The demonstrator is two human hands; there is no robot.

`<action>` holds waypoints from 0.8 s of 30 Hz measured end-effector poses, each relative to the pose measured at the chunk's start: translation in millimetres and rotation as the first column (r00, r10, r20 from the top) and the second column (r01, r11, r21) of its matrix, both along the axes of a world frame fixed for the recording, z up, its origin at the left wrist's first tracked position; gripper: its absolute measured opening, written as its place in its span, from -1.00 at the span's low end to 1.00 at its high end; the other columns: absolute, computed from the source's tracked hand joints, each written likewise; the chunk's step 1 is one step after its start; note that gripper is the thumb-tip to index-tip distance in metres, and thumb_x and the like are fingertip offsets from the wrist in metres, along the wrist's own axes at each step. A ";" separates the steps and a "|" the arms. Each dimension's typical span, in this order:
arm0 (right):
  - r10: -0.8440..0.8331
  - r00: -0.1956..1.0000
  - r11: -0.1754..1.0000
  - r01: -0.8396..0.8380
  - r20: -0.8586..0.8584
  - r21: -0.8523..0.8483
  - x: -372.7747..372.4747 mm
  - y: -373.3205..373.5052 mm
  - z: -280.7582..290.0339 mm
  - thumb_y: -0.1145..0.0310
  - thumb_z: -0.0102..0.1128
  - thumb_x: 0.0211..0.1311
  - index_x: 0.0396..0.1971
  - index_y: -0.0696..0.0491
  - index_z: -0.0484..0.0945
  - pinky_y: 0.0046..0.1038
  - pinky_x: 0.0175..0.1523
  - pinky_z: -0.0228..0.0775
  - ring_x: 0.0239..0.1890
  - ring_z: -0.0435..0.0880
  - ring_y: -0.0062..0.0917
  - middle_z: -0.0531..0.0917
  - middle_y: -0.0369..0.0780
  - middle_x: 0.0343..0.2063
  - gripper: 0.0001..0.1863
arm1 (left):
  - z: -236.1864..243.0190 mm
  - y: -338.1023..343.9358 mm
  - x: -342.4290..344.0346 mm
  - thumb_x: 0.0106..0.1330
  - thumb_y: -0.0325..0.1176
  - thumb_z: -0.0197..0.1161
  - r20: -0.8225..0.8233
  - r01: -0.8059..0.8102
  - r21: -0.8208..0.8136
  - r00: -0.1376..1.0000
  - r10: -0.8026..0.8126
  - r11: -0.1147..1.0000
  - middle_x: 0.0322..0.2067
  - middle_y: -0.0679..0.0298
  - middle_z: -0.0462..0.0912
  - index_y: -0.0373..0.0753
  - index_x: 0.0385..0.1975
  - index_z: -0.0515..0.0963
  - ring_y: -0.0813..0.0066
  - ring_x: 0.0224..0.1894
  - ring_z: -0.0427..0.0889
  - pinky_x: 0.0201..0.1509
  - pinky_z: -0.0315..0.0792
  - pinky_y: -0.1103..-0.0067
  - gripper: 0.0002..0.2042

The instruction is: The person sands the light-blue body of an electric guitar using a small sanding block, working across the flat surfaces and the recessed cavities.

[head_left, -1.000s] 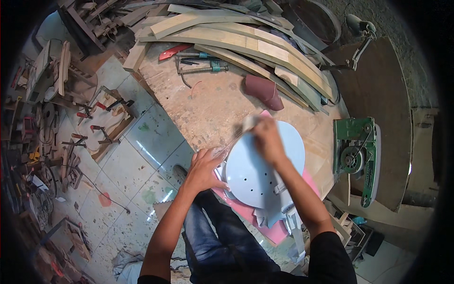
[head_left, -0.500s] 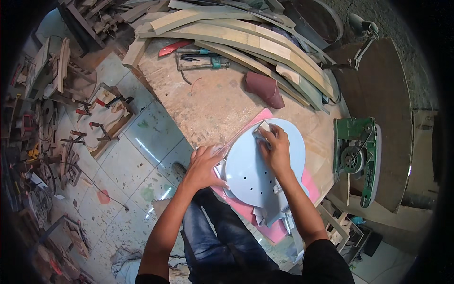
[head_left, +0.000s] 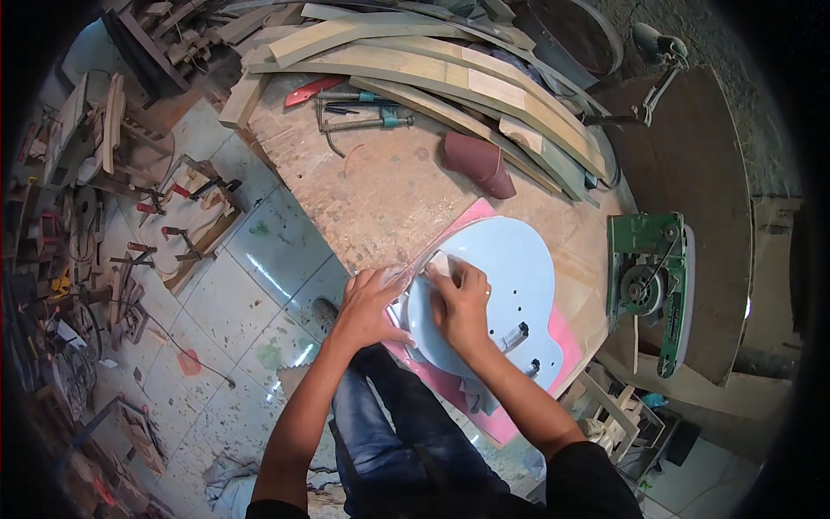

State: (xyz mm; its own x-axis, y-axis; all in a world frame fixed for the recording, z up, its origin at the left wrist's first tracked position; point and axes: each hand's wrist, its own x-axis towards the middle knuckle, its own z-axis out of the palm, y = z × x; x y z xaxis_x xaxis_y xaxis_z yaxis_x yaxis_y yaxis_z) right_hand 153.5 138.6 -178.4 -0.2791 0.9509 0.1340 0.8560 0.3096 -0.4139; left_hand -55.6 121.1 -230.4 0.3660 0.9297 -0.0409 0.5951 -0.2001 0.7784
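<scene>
A glossy light-blue guitar body (head_left: 510,259) with several dark holes and cut-out slots lies flat on a pink foam sheet (head_left: 482,208). My right hand (head_left: 462,307) is over its left part, pinching a small white pad (head_left: 439,262) against the surface near the upper left edge. Whether the pad is cloth, paper or sponge cannot be made out. At the body's left edge rests my left hand (head_left: 367,307), thumb and fingers spread. Clear plastic wrap (head_left: 399,278) shows by its fingertips. The palm hides part of the edge.
Long curved wooden strips (head_left: 415,65) are stacked along the bench's far side. Nearer lie a clamp (head_left: 372,123), a red-handled tool (head_left: 313,90) and a curled maroon sandpaper sheet (head_left: 477,164). A green belt machine (head_left: 648,290) stands at the right. Clamped wood (head_left: 203,229) sits on the tiled floor, left.
My right hand has slid the white pad left and toward me across the guitar body, uncovering the body's right side and slots. My left hand stays at the edge.
</scene>
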 end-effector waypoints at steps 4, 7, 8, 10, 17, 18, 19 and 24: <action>-0.195 0.981 0.974 0.193 0.003 0.120 23.9 47.9 0.1 0.48 0.38 0.08 -0.01 -0.12 0.73 -0.02 0.13 0.38 0.04 0.59 -0.03 0.63 0.04 0.04 -0.59 | 0.9 0.1 2.8 -0.45 0.13 0.70 0.007 -0.006 0.004 1.000 0.006 1.000 0.32 0.15 0.47 -0.10 0.36 0.52 0.03 0.37 0.35 0.42 0.21 0.16 0.13; -0.162 0.986 0.983 0.159 0.030 0.093 1.4 20.9 -9.0 0.48 0.38 0.08 0.01 -0.13 0.73 0.00 0.13 0.37 0.07 0.56 -0.03 0.60 0.04 0.07 -0.57 | -0.9 0.4 1.1 -0.43 0.13 0.70 -0.018 -0.002 -0.006 1.000 0.002 1.000 0.32 0.14 0.47 -0.09 0.37 0.51 0.03 0.36 0.36 0.43 0.21 0.17 0.12; -0.074 0.997 0.996 0.072 0.029 0.052 -5.2 5.9 -7.8 0.48 0.37 0.08 0.01 -0.13 0.73 0.00 0.14 0.36 0.08 0.56 -0.03 0.59 0.04 0.07 -0.57 | -0.5 0.2 -0.1 -0.42 0.13 0.71 -0.010 0.004 0.003 1.000 -0.004 1.000 0.31 0.12 0.47 -0.09 0.36 0.52 0.02 0.35 0.37 0.41 0.22 0.16 0.11; -0.017 1.000 0.999 0.016 0.023 0.029 -0.4 8.1 -3.5 0.47 0.38 0.07 0.01 -0.13 0.73 0.01 0.16 0.35 0.08 0.55 -0.03 0.59 0.04 0.08 -0.56 | 0.4 -0.2 -0.5 -0.41 0.14 0.71 -0.001 0.009 0.009 1.000 -0.009 1.000 0.30 0.10 0.47 -0.09 0.34 0.53 0.02 0.34 0.37 0.40 0.24 0.16 0.09; -0.070 0.998 0.997 0.070 0.002 0.028 -2.1 8.0 -9.5 0.48 0.38 0.01 0.02 -0.13 0.72 0.03 0.17 0.37 0.10 0.56 -0.02 0.60 0.08 0.09 -0.52 | 1.9 0.8 -0.7 -0.41 0.12 0.71 -0.006 0.001 0.007 1.000 -0.001 1.000 0.30 0.12 0.48 -0.09 0.35 0.52 0.02 0.33 0.38 0.39 0.25 0.16 0.09; -0.027 1.000 0.999 0.027 -0.006 -0.017 -7.8 3.4 1.0 0.49 0.37 0.01 0.00 -0.12 0.72 0.01 0.16 0.38 0.10 0.56 -0.02 0.60 0.08 0.08 -0.54 | 0.8 -0.1 -2.3 -0.40 0.12 0.71 -0.017 0.013 -0.005 1.000 -0.013 1.000 0.30 0.13 0.48 -0.09 0.37 0.51 0.03 0.33 0.38 0.39 0.25 0.16 0.11; -0.018 1.000 1.000 0.018 -0.019 0.008 1.0 12.4 -3.4 0.49 0.37 0.02 -0.02 -0.11 0.73 0.00 0.16 0.38 0.09 0.56 -0.02 0.61 0.08 0.08 -0.56 | -0.2 -1.2 -2.0 -0.40 0.12 0.71 -0.019 0.012 -0.007 1.000 -0.012 1.000 0.30 0.13 0.48 -0.09 0.37 0.51 0.03 0.33 0.38 0.39 0.25 0.16 0.11; -0.301 0.953 0.951 0.296 0.044 0.082 18.1 43.2 -3.9 0.47 0.38 0.04 0.00 -0.10 0.71 -0.01 0.14 0.37 0.04 0.57 -0.01 0.61 0.06 0.05 -0.56 | 4.6 1.8 2.0 -0.39 0.12 0.70 0.018 0.005 0.023 1.000 -0.005 1.000 0.30 0.14 0.48 -0.10 0.40 0.48 0.03 0.32 0.39 0.38 0.25 0.16 0.13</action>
